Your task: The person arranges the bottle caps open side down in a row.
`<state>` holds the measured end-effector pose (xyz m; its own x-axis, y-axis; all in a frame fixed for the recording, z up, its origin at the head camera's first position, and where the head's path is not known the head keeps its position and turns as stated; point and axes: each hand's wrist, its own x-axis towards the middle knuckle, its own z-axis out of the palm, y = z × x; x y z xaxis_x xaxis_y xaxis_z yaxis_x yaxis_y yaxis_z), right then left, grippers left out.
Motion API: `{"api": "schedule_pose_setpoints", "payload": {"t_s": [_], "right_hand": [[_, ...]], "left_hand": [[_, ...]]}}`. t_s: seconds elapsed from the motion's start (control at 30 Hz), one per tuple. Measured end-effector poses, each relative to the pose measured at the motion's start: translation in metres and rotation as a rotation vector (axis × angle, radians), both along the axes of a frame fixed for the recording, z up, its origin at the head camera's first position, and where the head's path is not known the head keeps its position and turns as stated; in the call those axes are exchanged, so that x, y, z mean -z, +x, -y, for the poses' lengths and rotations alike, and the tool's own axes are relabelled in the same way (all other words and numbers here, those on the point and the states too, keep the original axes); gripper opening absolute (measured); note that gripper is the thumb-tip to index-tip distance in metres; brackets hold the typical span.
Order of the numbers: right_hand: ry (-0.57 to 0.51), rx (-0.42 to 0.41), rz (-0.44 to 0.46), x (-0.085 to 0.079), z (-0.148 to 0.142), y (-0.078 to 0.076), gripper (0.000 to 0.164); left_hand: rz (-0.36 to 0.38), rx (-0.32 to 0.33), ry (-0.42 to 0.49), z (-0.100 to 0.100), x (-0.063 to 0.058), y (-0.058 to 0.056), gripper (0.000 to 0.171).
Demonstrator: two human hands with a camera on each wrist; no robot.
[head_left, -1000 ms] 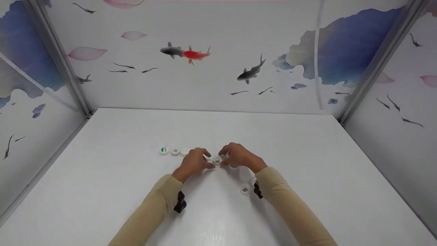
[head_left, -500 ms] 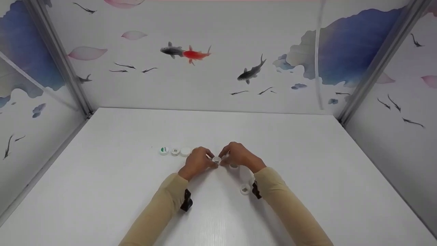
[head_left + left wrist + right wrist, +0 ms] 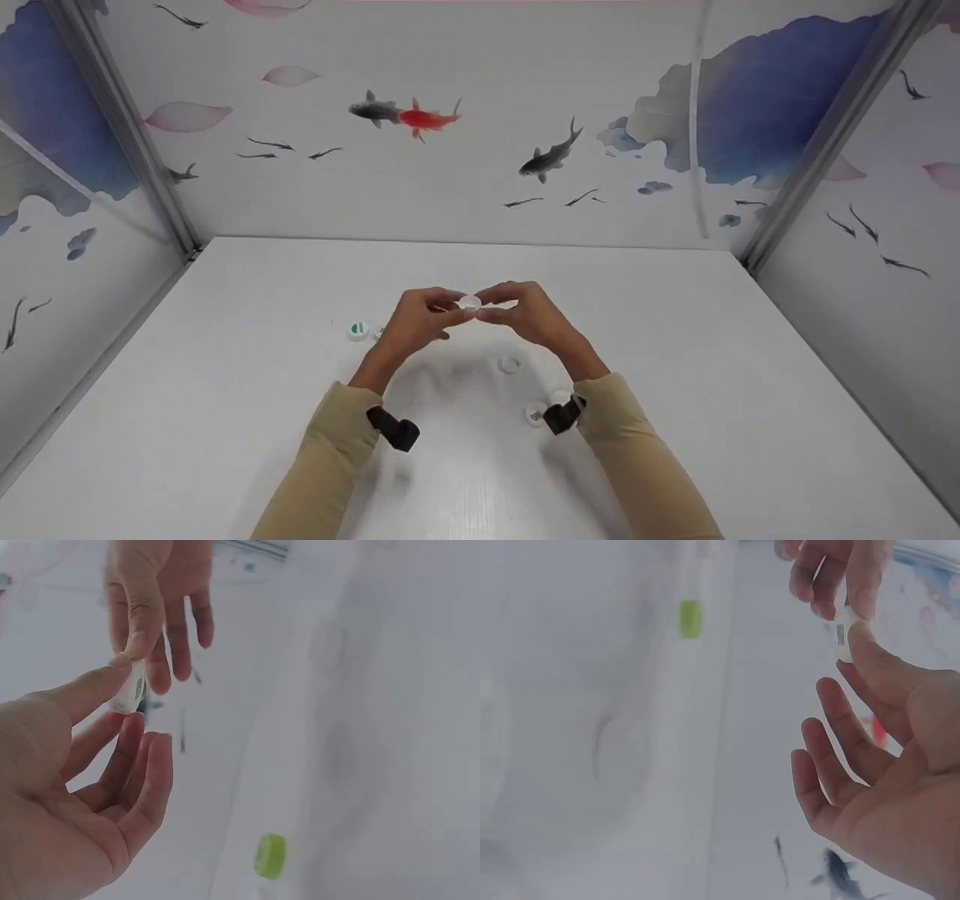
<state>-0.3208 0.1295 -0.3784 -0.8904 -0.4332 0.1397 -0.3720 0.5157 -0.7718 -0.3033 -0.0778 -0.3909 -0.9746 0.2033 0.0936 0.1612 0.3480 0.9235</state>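
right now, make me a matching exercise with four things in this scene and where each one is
Things:
1. small white cap
2. green-marked cap
3. open white cap
4. labelled cap

Places:
A. on the table beside the right wrist
B. pinched in the air between left hand and right hand
C. on the table below the raised hands
D. on the table, left of the left hand

Pairs: 1-B, 2-D, 3-C, 4-A

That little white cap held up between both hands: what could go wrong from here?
The white cap is only pinched at its rim by fingertips of the left hand and right hand, above the table. It could slip, drop and roll, perhaps knocking the loose cap lying below.
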Motion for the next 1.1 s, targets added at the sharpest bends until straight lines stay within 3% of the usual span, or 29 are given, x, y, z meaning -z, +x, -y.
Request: {"api": "schedule_pose_setpoints", "payload": {"t_s": [0.1,0.27,0.4,0.6,0.93,1.1], "right_hand": [[-0.089,0.015,-0.026,-0.013,0.0,0.015,0.031],[-0.156,0.043,-0.038,-0.025,-0.006,0.037,0.031],[-0.173,0.057,-0.047,-0.034,-0.01,0.05,0.029],[-0.187,0.063,-0.07,-0.044,-0.013,0.061,0.028],[-0.257,0.069,0.126,-0.051,-0.015,0.072,0.03],[-0.249,0.085,0.151,-0.055,-0.015,0.075,0.03]], "left_hand": [[-0.082,0.01,0.071,0.002,-0.012,0.011,0.037],[-0.204,0.045,0.068,-0.003,-0.029,0.032,0.038],[-0.227,0.049,0.072,-0.006,-0.037,0.043,0.037],[-0.239,0.051,0.11,-0.008,-0.043,0.052,0.035],[-0.35,0.054,0.015,-0.004,-0.049,0.063,0.033],[-0.436,0.075,-0.03,-0.006,-0.051,0.067,0.034]]}}
